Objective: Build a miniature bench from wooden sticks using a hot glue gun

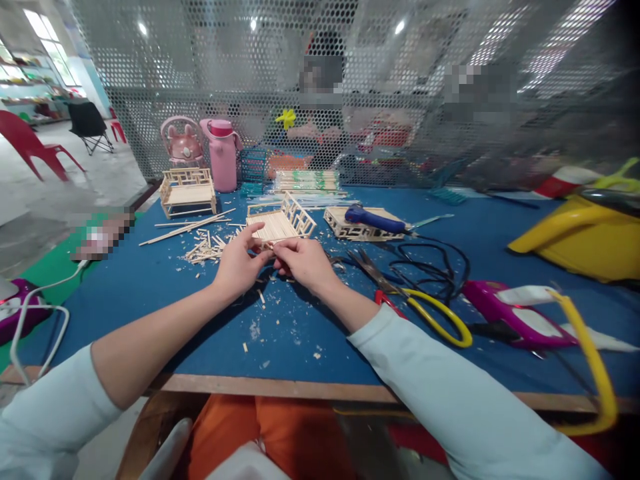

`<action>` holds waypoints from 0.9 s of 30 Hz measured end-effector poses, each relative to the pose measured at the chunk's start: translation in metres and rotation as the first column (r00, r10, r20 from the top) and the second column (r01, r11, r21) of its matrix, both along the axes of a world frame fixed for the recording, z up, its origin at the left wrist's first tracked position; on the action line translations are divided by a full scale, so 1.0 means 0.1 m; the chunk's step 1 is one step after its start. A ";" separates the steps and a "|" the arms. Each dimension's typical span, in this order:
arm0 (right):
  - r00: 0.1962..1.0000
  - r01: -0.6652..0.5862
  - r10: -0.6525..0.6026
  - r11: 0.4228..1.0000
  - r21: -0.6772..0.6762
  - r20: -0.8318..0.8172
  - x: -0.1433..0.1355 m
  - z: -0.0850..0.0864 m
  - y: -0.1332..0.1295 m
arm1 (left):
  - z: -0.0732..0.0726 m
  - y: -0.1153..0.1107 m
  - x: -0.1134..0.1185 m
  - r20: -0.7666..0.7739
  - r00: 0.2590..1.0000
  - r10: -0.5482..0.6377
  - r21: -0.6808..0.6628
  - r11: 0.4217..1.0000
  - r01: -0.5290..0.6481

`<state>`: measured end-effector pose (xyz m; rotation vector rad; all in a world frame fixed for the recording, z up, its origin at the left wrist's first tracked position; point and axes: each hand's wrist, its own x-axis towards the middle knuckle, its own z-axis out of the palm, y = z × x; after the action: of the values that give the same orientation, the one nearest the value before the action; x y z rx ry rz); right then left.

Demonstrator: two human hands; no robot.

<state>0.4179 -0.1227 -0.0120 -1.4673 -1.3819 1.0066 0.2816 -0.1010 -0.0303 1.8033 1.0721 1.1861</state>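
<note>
Three small stick models stand on the blue table. One, a bench shape (187, 194), is at the back left; another, the railed model (275, 225), is at the middle, in front of the person; the third, a low model (345, 223), is to its right, with one blue glue gun (375, 219) lying on top. The left hand (240, 262) reaches in with its wrist low, index finger over the railed model and thumb at its near edge, clamped on it. The right hand (306, 262) comes in from the other side, knuckles up, its thumb and fingertips pinched together at the same edge, close to the left thumb; whether they grip a loose piece is too small to tell. One heap of cut sticks (205, 247) lies left of the railed model. To the right is one pair of yellow-handled scissors (415, 300). Behind are one pink jug (223, 157) and wrapped sticks (307, 180) with green markings too small to read.
</note>
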 end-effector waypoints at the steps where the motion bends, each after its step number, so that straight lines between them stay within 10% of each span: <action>1: 1.000 0.003 -0.003 1.000 0.000 0.001 0.00 0.00 0.00 | 0.00 0.01 0.00 -0.004 1.000 0.005 0.004 1.000 -0.005; 27: 0.963 0.016 -0.081 0.969 0.248 0.256 0.24 -0.10 0.00 | -0.02 -0.01 0.03 -0.066 0.990 0.122 0.101 0.988 -0.115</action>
<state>0.4422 -0.1228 -0.0220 -1.4785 -1.5885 0.5975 0.2849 -0.1022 -0.0319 1.8914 1.1959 1.2708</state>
